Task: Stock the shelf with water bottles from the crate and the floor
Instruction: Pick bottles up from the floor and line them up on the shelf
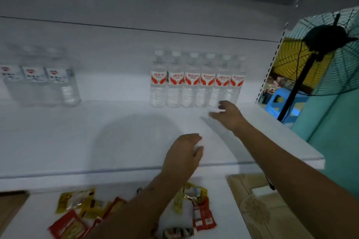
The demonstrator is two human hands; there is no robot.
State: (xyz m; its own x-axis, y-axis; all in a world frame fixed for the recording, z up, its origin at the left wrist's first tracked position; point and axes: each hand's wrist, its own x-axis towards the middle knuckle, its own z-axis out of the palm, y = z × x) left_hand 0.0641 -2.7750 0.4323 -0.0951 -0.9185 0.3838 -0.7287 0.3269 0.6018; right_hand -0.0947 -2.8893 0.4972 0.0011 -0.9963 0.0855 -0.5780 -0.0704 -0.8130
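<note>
Several clear water bottles with red-and-white labels [196, 79] stand in a row at the back right of the white shelf [116, 137]. A second group of three clear bottles with pale labels [48, 81] stands at the back left. My right hand [228, 114] reaches over the shelf just in front of the right end of the red-label row, fingers loose, holding nothing. My left hand [184, 153] hovers over the shelf's front part, fingers relaxed and empty. No crate or floor is in view.
A lower shelf [38, 211] holds scattered red and yellow snack packets [81, 207] and a cardboard box [258, 205] at the right. Beyond the shelf's right end stand a black pedestal fan [326, 40] and a blue plastic stool [281, 103].
</note>
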